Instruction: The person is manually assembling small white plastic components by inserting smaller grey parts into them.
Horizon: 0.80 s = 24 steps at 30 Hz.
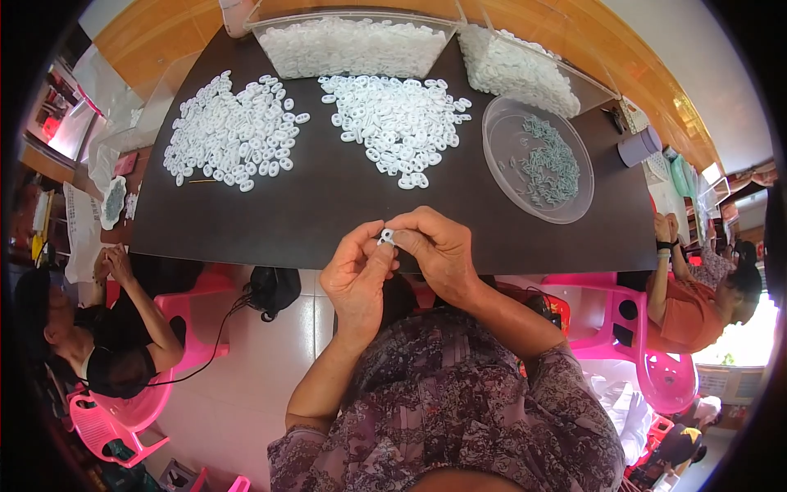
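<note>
My left hand (358, 275) and my right hand (437, 252) meet over the near edge of the dark table. Between their fingertips they pinch a small white plastic piece with round holes (387, 236). Fingers cover part of it, so I cannot tell if it is one piece or two. Beyond my hands spreads a pile of white oval two-hole pieces (398, 123), with a second such pile (234, 131) to its left. On the right, a round clear tray (507, 184) holds many tiny grey-green pins (551, 164).
Two clear bins of white pieces, one wide (352, 51) and one angled (525, 74), line the far edge. A grey-purple cup (639, 148) and dark pliers (613, 120) are at far right. People sit on both sides, near pink plastic chairs (668, 379).
</note>
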### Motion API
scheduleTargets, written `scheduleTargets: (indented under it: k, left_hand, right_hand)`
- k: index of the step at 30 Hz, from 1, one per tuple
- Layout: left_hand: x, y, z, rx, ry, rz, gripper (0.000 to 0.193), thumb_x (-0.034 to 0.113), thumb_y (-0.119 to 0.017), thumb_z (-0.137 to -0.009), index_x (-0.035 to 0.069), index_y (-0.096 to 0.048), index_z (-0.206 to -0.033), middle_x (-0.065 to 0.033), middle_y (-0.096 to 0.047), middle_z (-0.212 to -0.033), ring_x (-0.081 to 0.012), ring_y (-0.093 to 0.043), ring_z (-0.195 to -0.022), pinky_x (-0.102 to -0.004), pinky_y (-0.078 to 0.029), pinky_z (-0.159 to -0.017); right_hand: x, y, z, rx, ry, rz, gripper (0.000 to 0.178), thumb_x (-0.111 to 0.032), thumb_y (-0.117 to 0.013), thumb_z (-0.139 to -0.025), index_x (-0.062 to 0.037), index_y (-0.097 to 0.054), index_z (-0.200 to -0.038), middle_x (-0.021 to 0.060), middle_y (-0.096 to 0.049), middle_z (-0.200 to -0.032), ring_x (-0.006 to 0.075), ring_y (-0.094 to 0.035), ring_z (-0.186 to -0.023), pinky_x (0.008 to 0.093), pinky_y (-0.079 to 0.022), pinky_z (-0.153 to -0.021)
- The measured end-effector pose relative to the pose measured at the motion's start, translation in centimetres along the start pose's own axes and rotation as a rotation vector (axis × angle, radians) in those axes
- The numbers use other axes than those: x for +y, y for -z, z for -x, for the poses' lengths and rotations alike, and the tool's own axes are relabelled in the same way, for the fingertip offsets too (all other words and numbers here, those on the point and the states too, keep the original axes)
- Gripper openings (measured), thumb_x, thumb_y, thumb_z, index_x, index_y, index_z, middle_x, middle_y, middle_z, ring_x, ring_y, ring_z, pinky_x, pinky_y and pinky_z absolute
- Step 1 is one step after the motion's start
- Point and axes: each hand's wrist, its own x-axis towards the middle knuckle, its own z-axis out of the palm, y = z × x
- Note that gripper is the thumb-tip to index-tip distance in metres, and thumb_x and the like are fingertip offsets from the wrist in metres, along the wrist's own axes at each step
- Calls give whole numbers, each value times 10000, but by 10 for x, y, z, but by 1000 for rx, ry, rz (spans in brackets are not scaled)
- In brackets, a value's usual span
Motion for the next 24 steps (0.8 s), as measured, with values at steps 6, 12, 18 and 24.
scheduleTargets:
  k: [6, 12, 18, 24]
  left_hand:
    - [0, 0, -1, -4, 22, 33, 237, 0, -591, -862, -46, -575, -1095, -51, -611, -781, -101, -577, -639, -209, -478, -551]
    - [-3, 0, -4, -1, -2, 119, 224, -3, -585, -864, -68, -582, -1078, -64, -619, -799, -110, -584, -656, -225, -490, -563]
    - [-2, -3, -7, 90, 57, 169, 198, 5, -578, -864, -70, -602, -1046, -92, -646, -879, -117, -609, -708, -228, -508, -614]
    - [3, -5, -6, 89, 109, 189, 188, 24, -558, -876, -70, -609, -1031, -98, -649, -898, -114, -612, -709, -228, -513, -621]
  right_hand:
    - [-3, 1, 0, -24, 46, 38, 139, 43, -549, -854, 25, -634, -962, 45, -582, -859, 95, -564, -757, 219, -455, -670]
    - [-4, -1, 5, -65, -18, 6, 250, 51, -565, -833, 6, -603, -1075, 67, -562, -919, 108, -566, -753, 233, -466, -655]
    - [-5, 0, 2, -44, 216, 219, 358, 47, -635, -738, 2, -602, -1092, 84, -577, -930, 148, -557, -775, 248, -464, -634]
    - [-2, 1, -3, 38, 455, 436, 347, 33, -639, -701, 12, -619, -1048, 125, -609, -930, 250, -553, -768, 317, -463, -643]
